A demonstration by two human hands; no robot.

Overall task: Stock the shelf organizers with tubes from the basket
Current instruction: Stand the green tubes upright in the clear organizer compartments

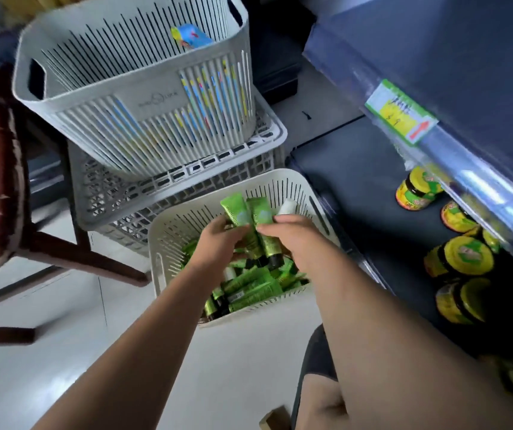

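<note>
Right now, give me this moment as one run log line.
step: picking from basket | left hand: grips green tubes | right hand: grips green tubes | basket: loose tubes inside | shelf: jars

Green black-capped tubes (250, 291) fill the white slatted basket (168, 234) on the floor.
</note>
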